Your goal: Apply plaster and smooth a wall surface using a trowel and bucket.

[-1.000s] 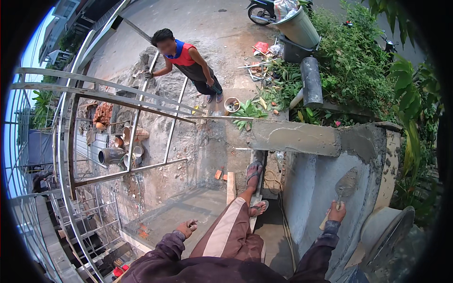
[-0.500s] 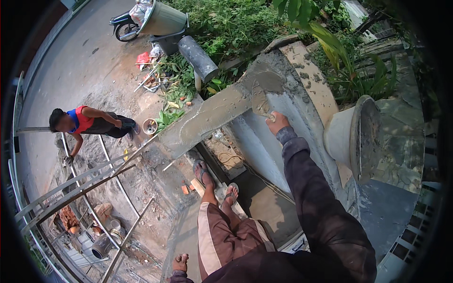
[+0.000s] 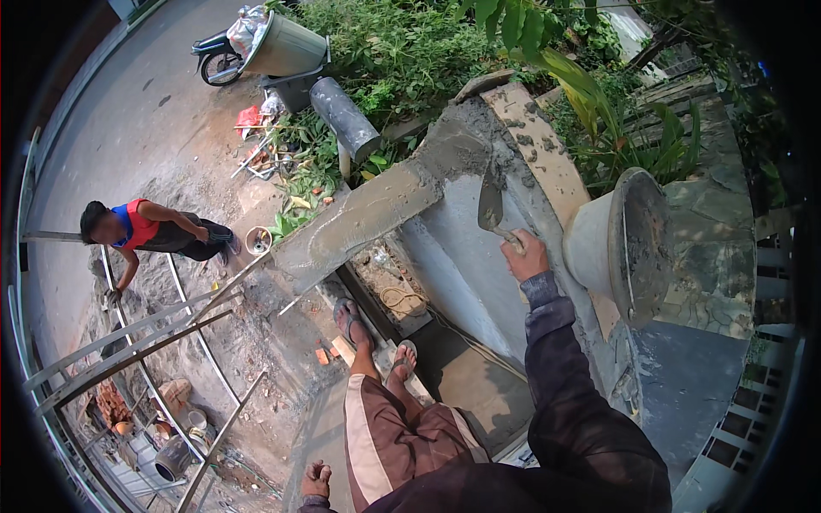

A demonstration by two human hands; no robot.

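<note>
My right hand (image 3: 525,255) grips the handle of a pointed mason's trowel (image 3: 491,205), whose blade rests against the wet grey plaster near the top corner of a curved wall (image 3: 479,274). A cement-smeared bucket (image 3: 617,244) sits on the wall top just right of that hand. My left hand (image 3: 315,480) rests low at the bottom edge, fingers spread on a surface beside my thigh, holding nothing. My sandalled feet (image 3: 374,338) stand on a ledge below the wall.
Another person (image 3: 154,232) in a red and blue top bends over sand on the ground at left. Curved metal scaffold bars (image 3: 128,342) rise beside me. A small pail (image 3: 257,241), a grey pipe (image 3: 345,117), plants, a tipped bin and a motorbike (image 3: 224,58) lie beyond.
My view swung right and down toward the wall. My right hand rose from the wall face to its top corner, and the trowel now shows against the fresh plaster. The left hand stayed low.
</note>
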